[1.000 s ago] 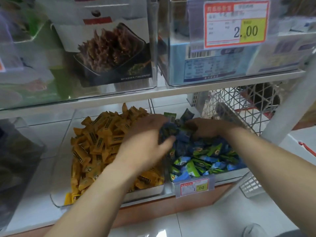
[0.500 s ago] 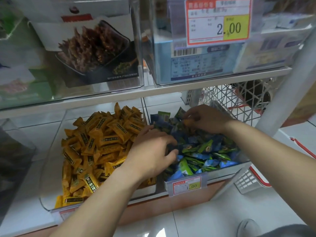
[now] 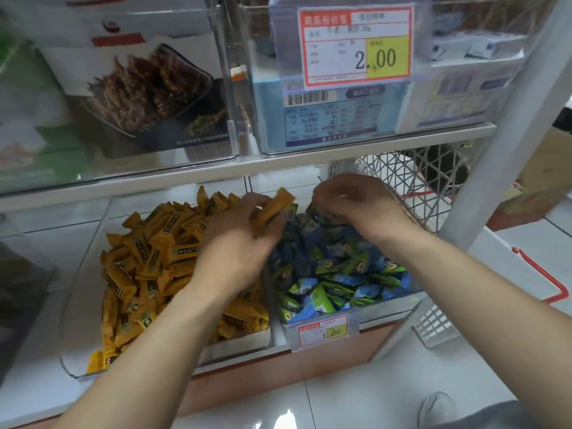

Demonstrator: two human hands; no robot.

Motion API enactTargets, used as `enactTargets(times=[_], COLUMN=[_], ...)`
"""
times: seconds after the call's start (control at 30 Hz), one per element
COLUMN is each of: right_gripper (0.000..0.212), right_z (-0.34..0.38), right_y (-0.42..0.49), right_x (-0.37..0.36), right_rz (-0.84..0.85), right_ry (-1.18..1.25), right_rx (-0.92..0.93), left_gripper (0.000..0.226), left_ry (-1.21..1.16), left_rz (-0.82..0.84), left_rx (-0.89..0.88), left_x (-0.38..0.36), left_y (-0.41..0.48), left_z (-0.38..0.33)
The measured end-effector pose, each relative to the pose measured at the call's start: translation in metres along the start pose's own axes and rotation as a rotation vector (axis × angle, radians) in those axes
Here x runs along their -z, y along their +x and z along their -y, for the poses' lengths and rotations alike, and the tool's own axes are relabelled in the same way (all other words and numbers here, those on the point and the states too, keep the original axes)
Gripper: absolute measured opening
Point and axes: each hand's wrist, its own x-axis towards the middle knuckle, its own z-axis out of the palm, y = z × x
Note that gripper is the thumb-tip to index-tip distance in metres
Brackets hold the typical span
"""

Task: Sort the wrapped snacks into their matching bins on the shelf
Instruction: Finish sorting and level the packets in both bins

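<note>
- shelf boards of white metal [image 3: 278,164] hold clear plastic boxes [image 3: 309,148] up high and two bins down low.
- left see-through plastic bin [image 3: 241,343] is full of yellow wrapped snacks [image 3: 154,267], long and thin with dark labels.
- right see-through plastic bin [image 3: 383,312] sits just beside it and is full of blue and green wrapped snacks [image 3: 334,274].
- white wire basket with a red handle [image 3: 418,187] stands behind the right bin, off to the right.
- big red, white and yellow price tag [image 3: 356,44] on a top box reads 2.00.
- left hand [image 3: 238,243] is over the line where the two bins meet. its fingers pinch one yellow snack.
- right hand [image 3: 356,205] is at the back of the right bin, fingers curled down onto the blue and green pile. i cannot tell if it holds one.
- one yellow wrapped snack [image 3: 274,210] is up in the air in the left hand, tilted, above the back left corner of the blue and green pile. it looks a bit blurry.
- small price tag [image 3: 323,331] on the front of the right bin reads 1.00.
</note>
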Motion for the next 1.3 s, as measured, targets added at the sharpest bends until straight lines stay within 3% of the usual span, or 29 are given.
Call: enactTargets(times=[0.07,0.13,0.27,0.37,0.47,0.53,0.6,0.97,1.13,1.23,1.3], right_gripper=[0.004,0.005,0.009,0.050,0.096,0.104,0.099,0.037,0.056,0.093,0.113], right_z=[-0.009,-0.021,-0.038,-0.053,-0.075,-0.086,-0.093,-0.073,-0.069,-0.072,-0.075], right_y=[0.006,0.012,0.023,0.034,0.043,0.051,0.059,0.075,0.067,0.067,0.068], right_x=[0.010,0.019,0.013,-0.008,-0.022,-0.016,-0.007,0.042,0.030,0.016,0.002], right_rz=[-0.070,-0.073,0.141,0.517,0.822,0.796,0.730,0.271,0.204,0.442,0.565], right_ry=[-0.158,-0.300,-0.569,-0.757,-1.035,-1.166,-1.249,-1.268,-1.198,-1.286,-1.339], right_rx=[-0.039,-0.071,-0.055,-0.032,-0.084,-0.135,-0.095,0.004,0.058,-0.292,-0.412], left_gripper=[0.020,0.037,0.049,0.057,0.055,0.052,0.052,0.050,0.050,0.054,0.059], left_ry=[0.168,0.306,0.335,0.312,0.314,0.285,0.260,0.241,0.244,0.244,0.250], left_rz=[0.010,0.021,0.037,0.228,0.290,0.289,0.291,0.282,0.277,0.274,0.266], left_rx=[0.111,0.202,0.131,0.069,0.052,0.050,0.045,0.015,0.021,0.021,0.032], left_x=[0.012,0.021,0.020,0.007,-0.002,-0.003,-0.002,-0.002,-0.003,-0.004,-0.005], left_y=[0.003,0.004,0.003,-0.002,-0.004,-0.002,-0.001,-0.001,0.000,0.001,0.001], left_z=[0.016,0.028,0.024,0.020,0.022,0.024,0.024,0.025,0.024,0.021,0.019])
